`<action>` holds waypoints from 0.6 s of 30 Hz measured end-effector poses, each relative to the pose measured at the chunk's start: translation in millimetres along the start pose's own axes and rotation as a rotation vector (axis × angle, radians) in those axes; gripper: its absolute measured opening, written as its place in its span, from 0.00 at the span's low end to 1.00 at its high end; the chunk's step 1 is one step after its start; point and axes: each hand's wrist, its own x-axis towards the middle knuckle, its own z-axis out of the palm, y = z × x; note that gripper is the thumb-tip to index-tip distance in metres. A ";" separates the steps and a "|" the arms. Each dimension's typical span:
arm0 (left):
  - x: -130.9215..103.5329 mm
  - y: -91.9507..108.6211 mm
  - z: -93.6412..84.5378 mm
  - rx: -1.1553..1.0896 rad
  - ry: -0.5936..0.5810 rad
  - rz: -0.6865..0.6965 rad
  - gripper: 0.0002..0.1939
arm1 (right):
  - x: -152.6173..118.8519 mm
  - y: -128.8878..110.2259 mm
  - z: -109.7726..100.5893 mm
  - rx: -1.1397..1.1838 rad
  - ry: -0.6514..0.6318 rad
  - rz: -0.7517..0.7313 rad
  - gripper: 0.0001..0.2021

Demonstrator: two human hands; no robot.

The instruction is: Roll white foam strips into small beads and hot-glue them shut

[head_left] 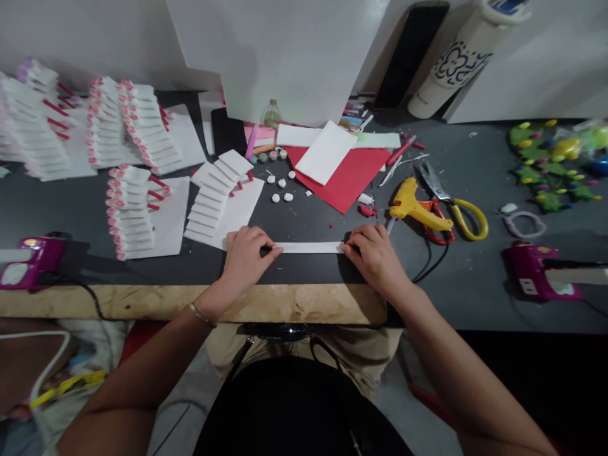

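Note:
A narrow white paper strip [312, 247] stretches sideways near the front of the dark table. My left hand [251, 252] pinches its left end between thumb and fingers, and my right hand [373, 253] pinches its right end. Just beyond my left hand is a folded white paper piece [209, 206] like a small staircase, with red sticks, on a white card. Several small white balls [282, 183] lie beyond the strip. Past my right hand rests a yellow glue gun [418, 206].
Yellow-handled scissors [470, 218] lie right of the glue gun. Several stepped paper pieces with pink trim [133, 212] stand at left. A red sheet [349, 183] lies under a white card [325, 152]. A white bottle [456, 63] stands behind. Purple power sockets [532, 272] sit at right.

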 end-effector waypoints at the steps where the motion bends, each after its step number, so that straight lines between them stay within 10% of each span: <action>1: 0.3 0.4 -0.1 -0.001 -0.003 -0.007 0.14 | 0.2 0.0 -0.4 -0.005 -0.005 -0.003 0.10; 12: 6.8 4.0 -3.9 0.050 -0.143 -0.088 0.11 | 3.6 -2.0 -3.7 -0.095 -0.030 -0.056 0.10; 18: 2.8 16.9 -7.4 0.256 -0.024 0.211 0.03 | 2.4 -13.4 -11.3 -0.156 -0.093 -0.078 0.06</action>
